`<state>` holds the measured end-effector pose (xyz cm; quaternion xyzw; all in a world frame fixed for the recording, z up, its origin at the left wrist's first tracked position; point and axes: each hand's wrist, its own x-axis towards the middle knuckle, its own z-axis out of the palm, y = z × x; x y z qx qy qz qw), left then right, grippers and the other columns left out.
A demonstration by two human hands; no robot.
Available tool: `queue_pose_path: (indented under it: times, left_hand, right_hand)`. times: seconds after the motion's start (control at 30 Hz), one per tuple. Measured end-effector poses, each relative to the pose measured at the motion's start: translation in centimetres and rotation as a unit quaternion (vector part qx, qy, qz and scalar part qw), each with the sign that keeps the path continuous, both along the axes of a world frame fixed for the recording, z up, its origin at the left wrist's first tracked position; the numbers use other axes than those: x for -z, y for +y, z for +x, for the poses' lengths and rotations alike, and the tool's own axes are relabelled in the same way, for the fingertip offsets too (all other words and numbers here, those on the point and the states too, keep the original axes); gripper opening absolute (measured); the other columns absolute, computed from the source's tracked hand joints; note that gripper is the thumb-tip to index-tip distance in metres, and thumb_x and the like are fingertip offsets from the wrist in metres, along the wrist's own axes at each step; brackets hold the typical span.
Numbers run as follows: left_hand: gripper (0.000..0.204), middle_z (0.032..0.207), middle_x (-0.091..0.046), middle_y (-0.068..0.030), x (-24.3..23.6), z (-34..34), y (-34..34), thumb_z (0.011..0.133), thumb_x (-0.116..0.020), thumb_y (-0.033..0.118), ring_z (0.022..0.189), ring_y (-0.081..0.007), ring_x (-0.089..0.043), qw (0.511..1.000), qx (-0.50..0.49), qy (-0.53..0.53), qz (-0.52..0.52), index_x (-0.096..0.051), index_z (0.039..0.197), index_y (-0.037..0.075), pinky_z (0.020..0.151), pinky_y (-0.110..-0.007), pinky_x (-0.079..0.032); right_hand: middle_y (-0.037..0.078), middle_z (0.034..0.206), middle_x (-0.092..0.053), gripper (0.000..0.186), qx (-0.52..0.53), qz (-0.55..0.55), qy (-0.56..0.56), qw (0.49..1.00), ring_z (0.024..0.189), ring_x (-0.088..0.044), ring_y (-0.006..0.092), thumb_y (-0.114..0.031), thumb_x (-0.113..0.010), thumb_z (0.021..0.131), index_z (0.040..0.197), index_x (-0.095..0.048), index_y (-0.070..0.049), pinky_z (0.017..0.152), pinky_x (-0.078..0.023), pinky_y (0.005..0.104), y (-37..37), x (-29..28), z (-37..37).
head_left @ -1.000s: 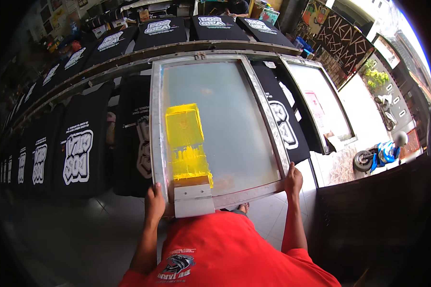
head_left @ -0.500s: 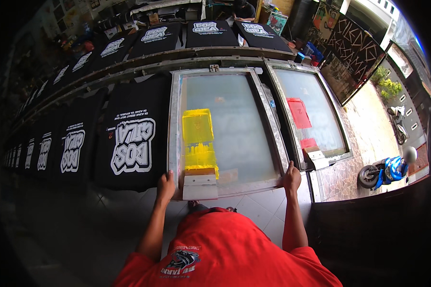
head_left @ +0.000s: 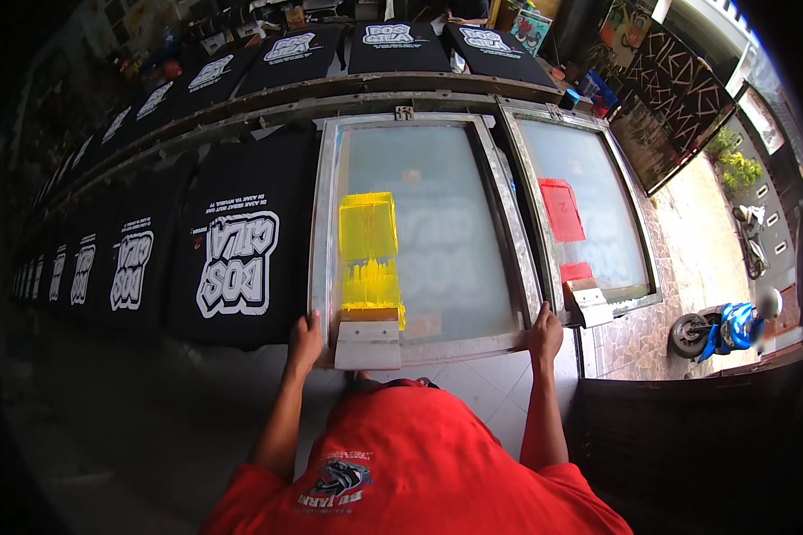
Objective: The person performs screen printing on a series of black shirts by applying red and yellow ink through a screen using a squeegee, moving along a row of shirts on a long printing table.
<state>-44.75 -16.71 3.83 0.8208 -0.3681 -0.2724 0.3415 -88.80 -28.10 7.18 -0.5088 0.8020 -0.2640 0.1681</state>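
Note:
A metal-framed printing screen (head_left: 507, 223) lies in front of me with its pale mesh facing up. My left hand (head_left: 305, 341) grips the near left corner of the frame, fingers curled round its edge. At the near right corner, my right hand (head_left: 545, 334) holds the same frame. Thick yellow ink (head_left: 368, 225) is spread over the left part of the mesh. A squeegee (head_left: 368, 346) with a pale, flat handle rests at the near end of the ink, close to my left hand. The shirt under the screen shows only faintly.
To the right is a second screen (head_left: 632, 214) with red ink (head_left: 562, 211) and its own squeegee (head_left: 591, 306). Black printed shirts (head_left: 238, 259) line the left; more lie on the far table (head_left: 400, 58), where a person (head_left: 464, 11) is partly visible. A motorbike (head_left: 727, 328) stands outside.
The view has shifted slightly, so the far table sits higher or lower in places. Both hands keep their grip on the screen's corners; the squeegee stays where it was on the mesh.

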Motion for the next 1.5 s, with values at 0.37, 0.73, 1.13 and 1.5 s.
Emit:
queue_pose_path:
  times: [0.37,0.73,1.13,1.5]
  left_hand:
    - [0.049,0.081,-0.060,-0.0295,1.2,-0.4,-0.1,0.094,-0.042,0.039,0.080,-0.0455,-0.058,0.999,0.012,-0.042,-0.004,-0.057,0.088,-0.008,0.068,-0.047,-0.044]
    - [0.052,0.079,-0.058,-0.0321,4.5,0.2,0.0,0.093,-0.043,0.042,0.079,-0.0480,-0.057,0.998,0.004,-0.063,-0.029,-0.056,0.082,-0.008,0.068,-0.050,-0.044]
    - [0.048,0.071,-0.056,-0.0307,2.1,-0.6,-0.1,0.092,-0.046,0.036,0.073,-0.0471,-0.058,0.999,0.008,-0.015,-0.041,-0.055,0.078,-0.008,0.061,-0.048,-0.044]
    - [0.045,0.076,-0.058,-0.0295,4.1,0.1,-0.3,0.093,-0.042,0.034,0.073,-0.0458,-0.057,0.999,0.038,0.023,-0.028,-0.055,0.080,-0.007,0.063,-0.048,-0.045]
  right_hand:
    - [0.020,0.069,-0.057,0.043,-0.069,-0.081,-0.004,0.994,0.062,-0.054,0.0335,-0.035,-0.042,0.095,0.090,-0.057,0.004,0.059,-0.039,0.0419,1.3,2.8,-0.7]
    - [0.018,0.119,-0.052,0.050,-0.268,-0.204,0.100,0.936,0.112,-0.048,0.0340,-0.023,-0.066,0.078,0.120,-0.049,-0.001,0.094,-0.039,0.0423,5.9,-3.1,7.6]
    - [0.011,0.101,-0.059,0.039,-0.620,-0.044,0.119,0.774,0.094,-0.058,0.0278,-0.011,-0.062,0.068,0.106,-0.056,-0.006,0.080,-0.048,0.0386,6.6,-5.2,23.6]
    - [0.006,0.076,-0.063,0.008,-0.546,-0.144,0.123,0.816,0.076,-0.062,0.0278,-0.011,-0.064,0.070,0.078,-0.061,-0.011,0.063,-0.050,0.0399,-4.3,-8.6,27.9]
